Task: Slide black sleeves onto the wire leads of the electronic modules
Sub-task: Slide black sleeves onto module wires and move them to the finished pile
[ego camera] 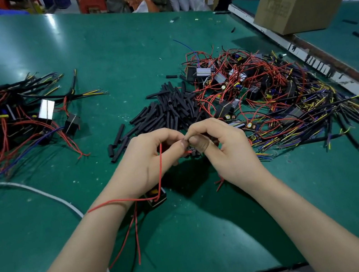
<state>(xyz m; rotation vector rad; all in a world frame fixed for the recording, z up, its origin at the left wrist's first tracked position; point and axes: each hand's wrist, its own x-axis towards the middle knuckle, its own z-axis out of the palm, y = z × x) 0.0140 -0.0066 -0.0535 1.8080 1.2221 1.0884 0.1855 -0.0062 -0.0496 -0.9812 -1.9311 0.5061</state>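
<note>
My left hand point(151, 160) pinches a red wire lead point(162, 170) that runs down to a small black module point(157, 197) hanging below my wrist. My right hand point(221, 145) pinches a short black sleeve point(194, 153) at the wire's tip, thumbs almost touching. Just beyond my hands lies a heap of loose black sleeves point(169, 111). A tangle of modules with red, yellow and blue leads point(261, 90) lies to the right. A second pile of modules point(3, 121), many of its leads in black sleeves, lies at the far left.
The green table point(111, 52) ends at a near edge below my forearms. A white cable point(47, 195) curves across the left. A cardboard box point(299, 6) sits on a neighbouring table at the back right, beyond a metal rail point(319, 63). People are behind it.
</note>
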